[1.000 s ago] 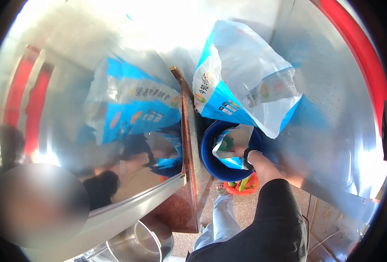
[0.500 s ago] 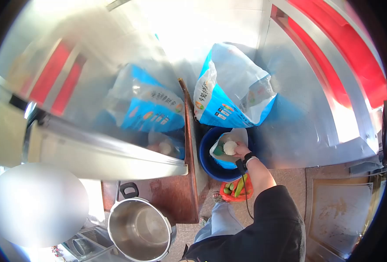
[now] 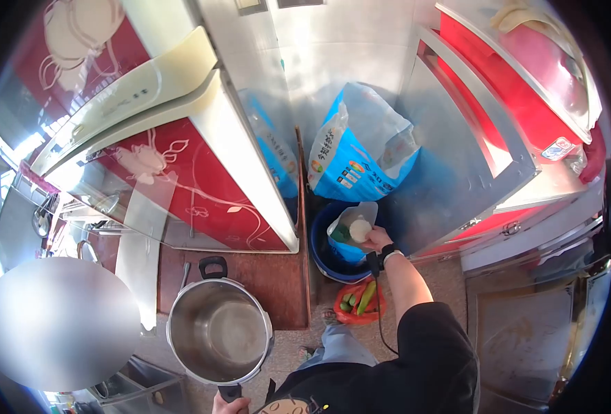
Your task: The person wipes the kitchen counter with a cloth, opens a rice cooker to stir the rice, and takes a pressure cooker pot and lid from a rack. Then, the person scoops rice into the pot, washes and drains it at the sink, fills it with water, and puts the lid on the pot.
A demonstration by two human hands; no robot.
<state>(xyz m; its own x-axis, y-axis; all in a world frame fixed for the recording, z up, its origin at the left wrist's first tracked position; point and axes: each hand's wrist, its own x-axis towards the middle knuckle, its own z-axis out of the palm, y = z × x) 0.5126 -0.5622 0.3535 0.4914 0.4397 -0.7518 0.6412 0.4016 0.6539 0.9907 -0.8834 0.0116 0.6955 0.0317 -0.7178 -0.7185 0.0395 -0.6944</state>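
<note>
My right hand (image 3: 377, 239) is closed on a cup heaped with white grains (image 3: 360, 230), over the mouth of an open blue-and-white bag (image 3: 347, 250). That bag stands inside a dark blue bucket (image 3: 317, 238). At the bottom, my left hand (image 3: 230, 404) is wrapped round the black handle of a steel pot (image 3: 267, 324). The pot has bare metal at its bottom and a second black handle on the far side.
A large blue-and-white bag (image 3: 360, 162) stands behind the bucket. Below the bucket lies a red bag of green vegetables (image 3: 360, 303). A red-fronted cabinet (image 3: 202, 186) stands left, above a brown wooden surface (image 3: 278, 297). Metal and red panels line the right.
My left hand has come into view, holding the pot's handle. The cup of grains sits slightly higher, and the whole view has shifted, showing more of the cabinet.
</note>
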